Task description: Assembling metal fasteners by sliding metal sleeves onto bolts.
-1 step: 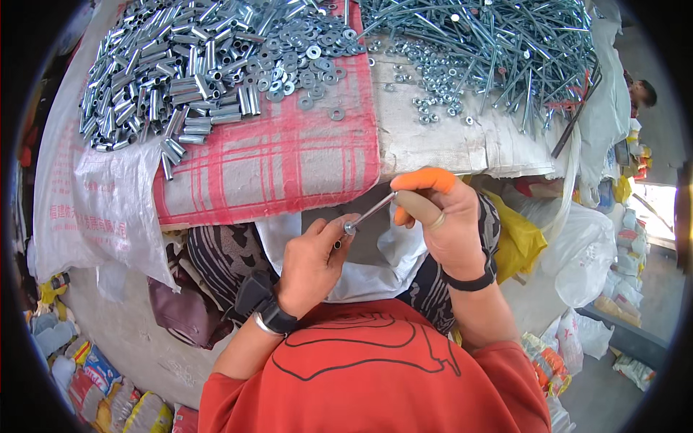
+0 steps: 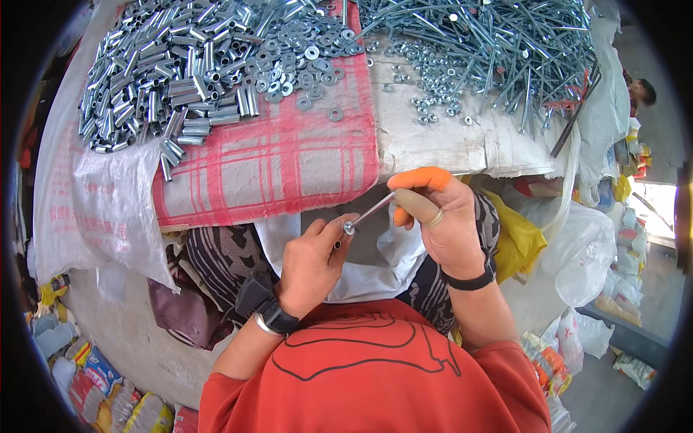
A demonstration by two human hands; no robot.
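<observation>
In front of my chest, below the table's near edge, my two hands hold a slim metal bolt (image 2: pixel 375 208) slantwise. My left hand (image 2: pixel 312 258) is closed, its thumb and forefinger pinching the lower left end, where a washer (image 2: pixel 349 228) shows. A dark round tube opening (image 2: pixel 337 245) peeps out just under those fingers; the rest of that piece is hidden. My right hand (image 2: pixel 456 225) wears orange and tan finger covers and pinches the bolt's upper right end. Whether a nut sits between those fingertips cannot be made out.
On the table lie heaps of short metal tubes (image 2: pixel 180 86), flat washers (image 2: pixel 303 65), small nuts (image 2: pixel 437 90) and long bolts (image 2: pixel 498 50). A red checked cloth (image 2: pixel 267 169) covers the left part. A yellow bag (image 2: pixel 516 238) hangs right of my knee; packages (image 2: pixel 108 390) line the floor.
</observation>
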